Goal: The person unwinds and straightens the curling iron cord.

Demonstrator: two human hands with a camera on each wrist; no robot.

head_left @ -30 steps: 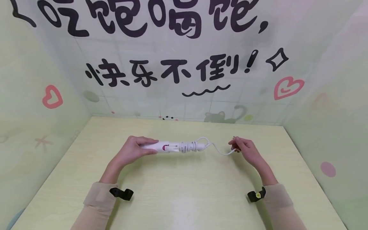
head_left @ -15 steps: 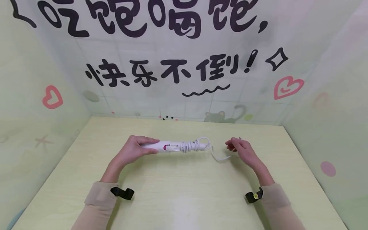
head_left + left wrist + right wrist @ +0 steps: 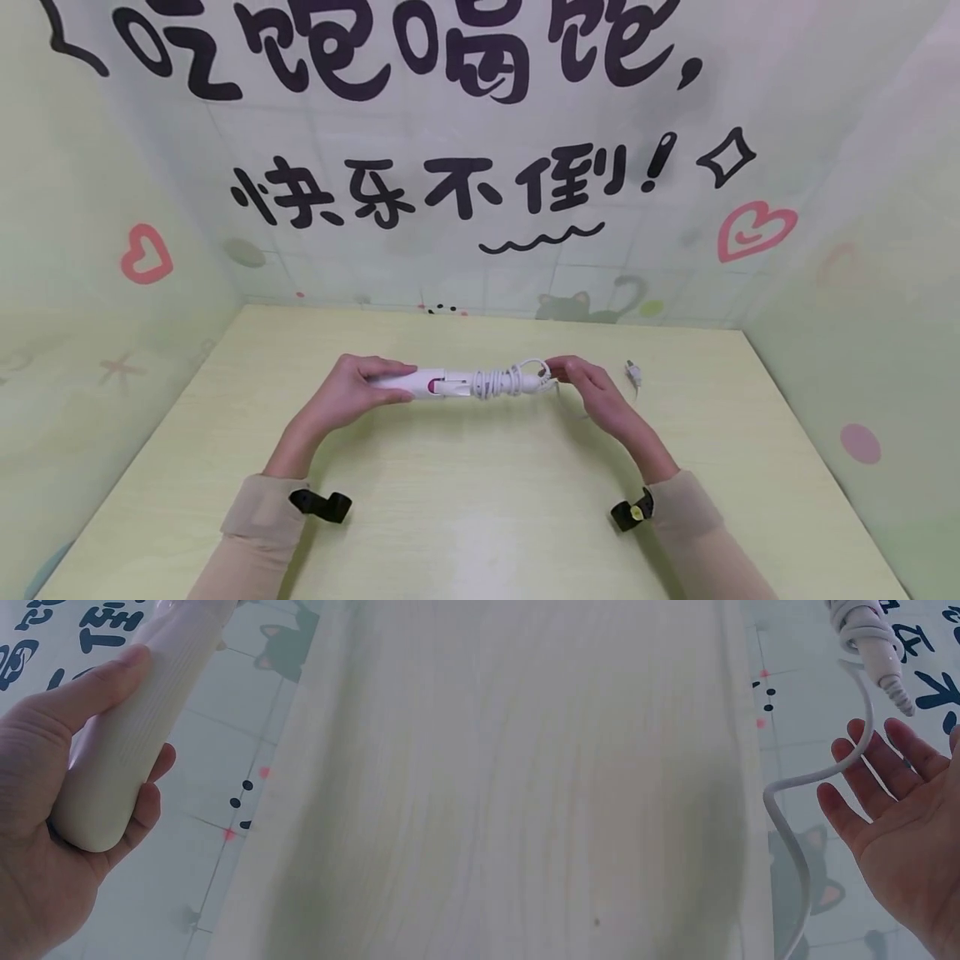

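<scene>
My left hand (image 3: pixel 348 392) grips the smooth rounded end of a white hair styling iron (image 3: pixel 423 382), held level above the table. In the left wrist view, thumb and fingers wrap around its ribbed white body (image 3: pixel 127 757). A white cord (image 3: pixel 495 382) is wound in several turns around the iron's right part. My right hand (image 3: pixel 596 396) is beside the cord end, palm facing it. The right wrist view shows its fingers relaxed and spread, with the loose cord (image 3: pixel 799 780) running across the fingertips. The plug (image 3: pixel 633 373) hangs or lies right of that hand.
A pale wooden table (image 3: pixel 465 483) lies beneath both hands. Printed walls stand at its back and sides, the back wall (image 3: pixel 420 275) carrying large black lettering. Each wrist wears a black camera strap (image 3: pixel 321 505).
My right hand has let go of the cord near the plug and moved left to the iron's corded end. The plug now shows behind it. The left hand keeps its grip.
</scene>
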